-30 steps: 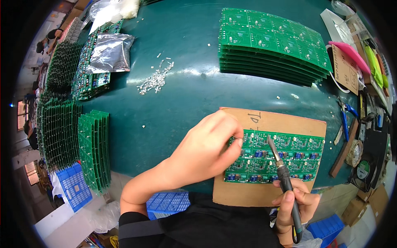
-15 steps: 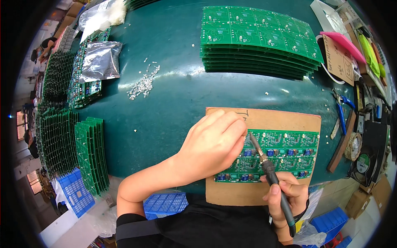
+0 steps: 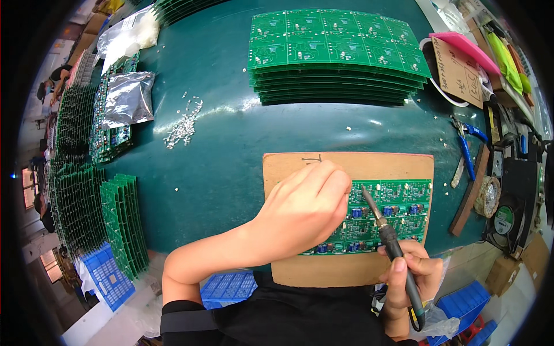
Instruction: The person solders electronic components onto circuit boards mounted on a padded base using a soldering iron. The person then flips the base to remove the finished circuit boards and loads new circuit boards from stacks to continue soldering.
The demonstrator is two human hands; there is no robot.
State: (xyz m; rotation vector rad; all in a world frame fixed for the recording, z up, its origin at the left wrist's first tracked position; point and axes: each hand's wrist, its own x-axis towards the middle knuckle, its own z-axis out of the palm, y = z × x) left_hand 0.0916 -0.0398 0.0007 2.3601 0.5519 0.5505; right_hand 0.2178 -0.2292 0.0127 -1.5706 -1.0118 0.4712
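While the left hand (image 3: pixel 303 210) (grip apparently pinched) covers the circuit board (image 3: pixel 392 210), the right hand (image 3: pixel 412 277) grips a soldering iron (image 3: pixel 389 245) pointing up-left.

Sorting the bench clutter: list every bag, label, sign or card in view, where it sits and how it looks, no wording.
Silver foil bag: left of bench, on green boards, crumpled, shiny.
Clear plastic bag: upper left, whitish contents.
Brown cardboard tag: upper right, rectangular, handwritten marks.
Round fan label: right edge, green and white disc.
Cardboard sheet: under the circuit board, tan, pen mark on top.
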